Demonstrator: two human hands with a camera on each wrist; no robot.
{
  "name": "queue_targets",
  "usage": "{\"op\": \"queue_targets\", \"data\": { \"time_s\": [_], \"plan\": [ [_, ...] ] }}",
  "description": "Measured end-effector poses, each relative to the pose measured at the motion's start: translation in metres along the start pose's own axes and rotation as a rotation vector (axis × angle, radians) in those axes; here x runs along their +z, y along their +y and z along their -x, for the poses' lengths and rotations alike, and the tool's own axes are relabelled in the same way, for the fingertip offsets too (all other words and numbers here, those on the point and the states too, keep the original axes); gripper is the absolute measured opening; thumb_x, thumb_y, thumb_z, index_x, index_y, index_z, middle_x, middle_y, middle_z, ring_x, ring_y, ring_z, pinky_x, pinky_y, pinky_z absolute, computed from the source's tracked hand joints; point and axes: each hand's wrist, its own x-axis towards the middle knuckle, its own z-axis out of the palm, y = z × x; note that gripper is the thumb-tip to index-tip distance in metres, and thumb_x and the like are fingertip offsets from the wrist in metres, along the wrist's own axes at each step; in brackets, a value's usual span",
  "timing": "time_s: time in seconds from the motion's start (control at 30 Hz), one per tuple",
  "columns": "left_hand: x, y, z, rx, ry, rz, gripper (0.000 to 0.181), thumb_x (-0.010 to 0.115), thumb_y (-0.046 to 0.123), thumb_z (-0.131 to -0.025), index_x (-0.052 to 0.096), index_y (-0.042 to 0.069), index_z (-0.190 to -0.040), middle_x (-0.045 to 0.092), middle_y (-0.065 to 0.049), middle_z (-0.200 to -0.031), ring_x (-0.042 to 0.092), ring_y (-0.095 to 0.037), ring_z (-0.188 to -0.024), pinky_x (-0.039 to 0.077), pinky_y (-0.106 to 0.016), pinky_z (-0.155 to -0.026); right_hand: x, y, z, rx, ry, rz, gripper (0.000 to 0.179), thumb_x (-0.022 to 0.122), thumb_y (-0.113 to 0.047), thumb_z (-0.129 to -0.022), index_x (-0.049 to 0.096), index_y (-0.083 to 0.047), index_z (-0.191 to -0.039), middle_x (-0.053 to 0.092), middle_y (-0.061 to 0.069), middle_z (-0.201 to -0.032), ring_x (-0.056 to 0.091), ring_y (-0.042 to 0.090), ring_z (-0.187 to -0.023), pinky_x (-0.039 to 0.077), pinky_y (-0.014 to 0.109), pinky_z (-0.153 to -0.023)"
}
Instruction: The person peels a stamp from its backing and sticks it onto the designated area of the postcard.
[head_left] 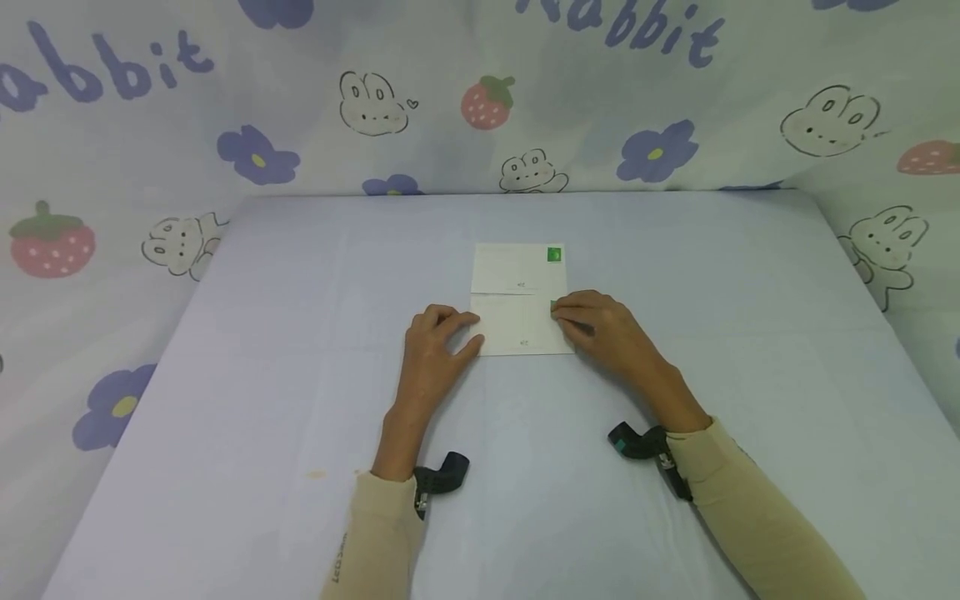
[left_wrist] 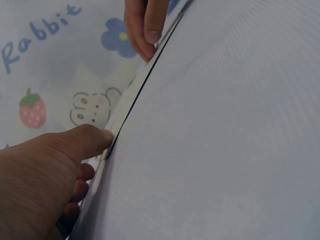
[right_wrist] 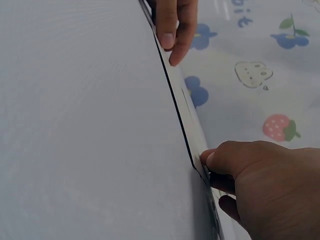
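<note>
Two white envelopes lie one above the other on the table: the far envelope (head_left: 498, 267) bears a green stamp (head_left: 554, 254) in its top right corner, and the near envelope (head_left: 513, 325) is edge to edge with it. At the near envelope's left edge, my left hand (head_left: 435, 346) rests thumb and forefinger on the paper, fingers relaxed. My right hand (head_left: 603, 329) pinches a small green stamp (head_left: 553, 306) at the near envelope's upper right; its fingertips hide most of it. In the right wrist view the thumb and forefinger (right_wrist: 212, 159) meet low over the paper.
A white cloth covers the table (head_left: 262, 350). Behind it hangs a white curtain (head_left: 435, 50) printed with rabbits, strawberries and purple flowers. Each wrist carries a black camera mount (head_left: 442, 473). Two faint yellowish spots (head_left: 316, 474) mark the cloth at the near left.
</note>
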Motion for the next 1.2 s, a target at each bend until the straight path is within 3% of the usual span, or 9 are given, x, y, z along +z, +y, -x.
{"op": "queue_targets", "data": {
  "time_s": [0.13,0.43,1.2],
  "plan": [
    [0.000,-0.002,0.001,-0.007,0.004,-0.002,0.025,0.079,0.014,-0.087,0.075,0.008,-0.112,0.058,-0.009,-0.111,0.051,-0.030,-0.099,0.040,-0.044,-0.089,0.002,0.000,-0.002,-0.006,0.049,-0.016,0.023,0.077,0.005,-0.084,0.076,0.002,-0.107,0.071,0.009,-0.114,0.062,0.026,-0.114,0.049,0.036,-0.098],
    [0.002,-0.003,0.002,-0.006,0.009,-0.002,0.026,0.079,0.015,-0.088,0.075,0.009,-0.112,0.058,-0.008,-0.111,0.050,-0.029,-0.100,0.039,-0.045,-0.089,-0.009,-0.010,-0.009,-0.044,0.269,-0.035,0.020,0.073,0.009,-0.085,0.077,0.002,-0.104,0.071,0.010,-0.112,0.063,0.025,-0.111,0.049,0.028,-0.097],
    [0.004,0.001,0.001,-0.023,-0.011,-0.010,0.027,0.079,0.016,-0.088,0.075,0.010,-0.114,0.057,-0.007,-0.113,0.050,-0.028,-0.102,0.039,-0.045,-0.093,-0.006,0.002,0.000,-0.048,0.081,-0.029,0.021,0.077,0.006,-0.083,0.076,0.004,-0.104,0.071,0.011,-0.112,0.063,0.026,-0.111,0.052,0.034,-0.093]
  ]
}}
